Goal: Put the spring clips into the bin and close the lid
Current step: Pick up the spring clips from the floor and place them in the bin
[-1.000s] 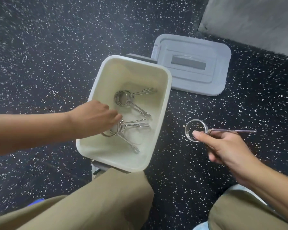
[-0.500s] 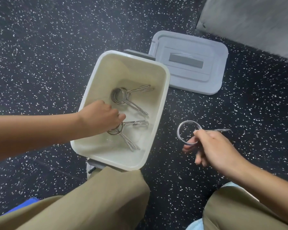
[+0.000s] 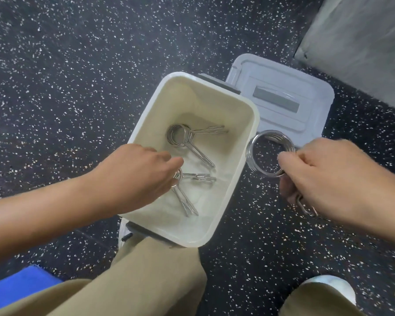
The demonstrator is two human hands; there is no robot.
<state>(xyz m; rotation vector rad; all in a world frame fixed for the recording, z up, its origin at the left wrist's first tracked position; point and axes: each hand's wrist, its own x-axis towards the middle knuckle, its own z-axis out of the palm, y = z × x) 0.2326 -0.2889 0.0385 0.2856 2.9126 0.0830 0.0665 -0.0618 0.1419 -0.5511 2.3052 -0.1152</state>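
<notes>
- Head view, bin [image 3: 146, 124]: cream, rectangular, open, set on the speckled floor [image 3: 78, 65] between the person's knees; a grey latch shows at its far end and another at its near end.
- Head view, far clip [image 3: 180, 136]: coil of steel wire with two long handles, lying on the bin bottom toward the far end; untouched.
- Head view, near clip [image 3: 192, 179]: lying on the bin bottom nearer the person; its coil is mostly hidden under the left hand [image 3: 137, 176]; fingers curled down onto the coil; whether they pinch it or only rest on it cannot be told.
- Head view, third clip [image 3: 269, 153]: outside the bin, held in the air just beside the right-hand rim; right hand [image 3: 328, 179] closed around its handles, coil end pointing toward the bin, handle tips showing below the palm.
- Head view, lid [image 3: 281, 99]: grey, lying flat on the floor beyond the bin, its near edge tucked behind the bin's far corner; not yet fitted.
- Risks, judged: the third clip may strike the rim and drop to the floor if released before it clears the wall; the left hand inside the bin may be hit by it; long handles propped against a wall could stand proud and stop the lid seating; squeezed handles could spring open on a loose grip.
</notes>
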